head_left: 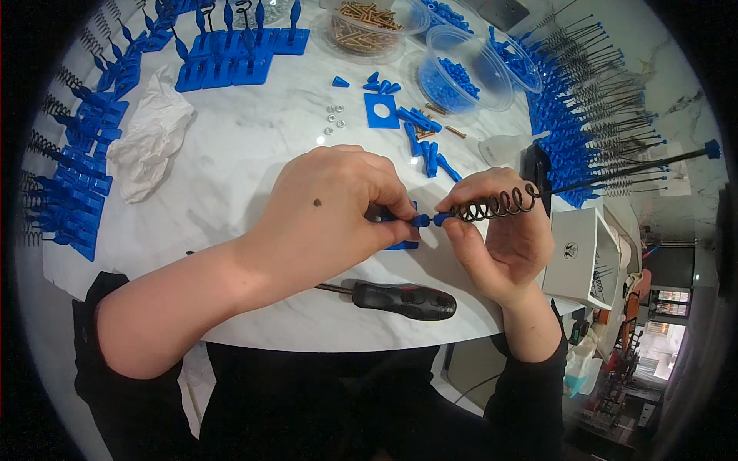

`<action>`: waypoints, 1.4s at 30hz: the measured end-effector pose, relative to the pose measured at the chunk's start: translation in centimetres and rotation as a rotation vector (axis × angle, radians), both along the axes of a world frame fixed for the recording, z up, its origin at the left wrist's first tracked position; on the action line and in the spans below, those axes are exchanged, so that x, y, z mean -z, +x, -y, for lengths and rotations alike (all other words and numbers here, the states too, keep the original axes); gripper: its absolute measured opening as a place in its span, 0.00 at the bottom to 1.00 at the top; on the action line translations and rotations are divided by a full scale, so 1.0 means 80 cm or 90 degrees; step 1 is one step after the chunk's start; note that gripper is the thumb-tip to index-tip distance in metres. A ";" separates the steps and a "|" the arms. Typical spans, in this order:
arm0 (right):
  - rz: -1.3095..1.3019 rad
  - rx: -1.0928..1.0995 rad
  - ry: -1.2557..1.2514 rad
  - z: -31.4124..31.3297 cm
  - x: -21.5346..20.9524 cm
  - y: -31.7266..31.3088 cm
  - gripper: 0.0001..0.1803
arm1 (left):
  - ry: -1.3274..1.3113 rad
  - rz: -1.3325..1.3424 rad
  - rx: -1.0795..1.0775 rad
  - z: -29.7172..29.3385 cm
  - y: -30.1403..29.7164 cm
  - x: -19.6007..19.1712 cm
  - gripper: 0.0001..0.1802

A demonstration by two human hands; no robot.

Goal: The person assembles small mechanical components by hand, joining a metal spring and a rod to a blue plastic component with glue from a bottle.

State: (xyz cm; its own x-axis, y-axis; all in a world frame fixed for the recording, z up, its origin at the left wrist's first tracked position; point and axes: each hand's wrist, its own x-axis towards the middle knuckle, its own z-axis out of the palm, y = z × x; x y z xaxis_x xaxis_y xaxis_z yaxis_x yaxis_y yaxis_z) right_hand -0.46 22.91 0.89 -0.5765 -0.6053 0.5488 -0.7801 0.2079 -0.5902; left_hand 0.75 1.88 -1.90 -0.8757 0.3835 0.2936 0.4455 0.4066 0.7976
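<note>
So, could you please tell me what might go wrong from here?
The long rod on the black spring in the right hand extends toward the crowded blue pieces on the right and might snag them. The screwdriver lies near the front edge of the table, so a nudge could send it off.

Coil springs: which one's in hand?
The black coil spring held by the right hand, its rod reaching right to a blue tip; no other spring touches a hand.
</note>
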 end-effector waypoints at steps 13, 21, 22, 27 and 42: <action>0.033 0.020 -0.137 0.001 -0.004 0.008 0.15 | -0.001 0.019 0.006 -0.001 0.000 -0.004 0.07; 0.012 -0.005 -0.042 -0.003 -0.004 0.003 0.17 | 0.010 0.019 0.004 -0.001 0.000 -0.003 0.07; 0.012 -0.005 -0.042 -0.002 -0.003 0.003 0.17 | 0.007 0.023 0.005 -0.001 0.001 -0.003 0.07; 0.056 0.038 -0.123 0.003 0.001 0.004 0.16 | 0.000 0.019 0.003 -0.001 0.000 -0.003 0.06; 0.034 0.027 -0.016 -0.006 0.004 0.003 0.16 | 0.003 0.001 0.001 -0.004 -0.001 -0.002 0.06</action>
